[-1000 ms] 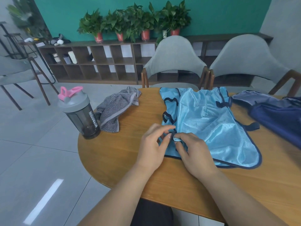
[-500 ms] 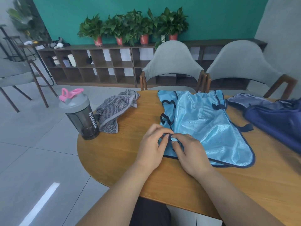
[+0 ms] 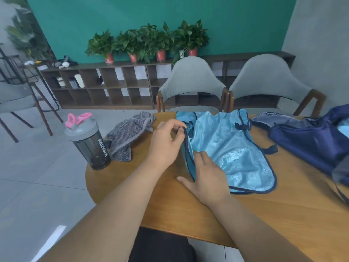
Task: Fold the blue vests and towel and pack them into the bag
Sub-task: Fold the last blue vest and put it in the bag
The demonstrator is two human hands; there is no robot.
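Note:
A light blue vest (image 3: 228, 148) with dark blue trim lies spread on the round wooden table (image 3: 245, 220). My left hand (image 3: 166, 142) pinches the vest's left edge and holds it lifted off the table. My right hand (image 3: 205, 176) lies lower on the same edge, fingers over the cloth and thumb out on the wood. A grey striped towel (image 3: 128, 135) lies crumpled to the left. A dark blue bag (image 3: 309, 137) sits open at the right, with a bit of light blue cloth showing inside.
A dark shaker bottle (image 3: 88, 142) with a grey lid and pink loop stands at the table's left edge beside the towel. Two grey chairs (image 3: 190, 86) are pushed in at the far side. A low shelf with potted plants (image 3: 147, 42) lines the green wall.
Both hands were pinching the vest's near-left edge together. Now my left hand has lifted that edge up and away from me, and my right hand has slid down along it.

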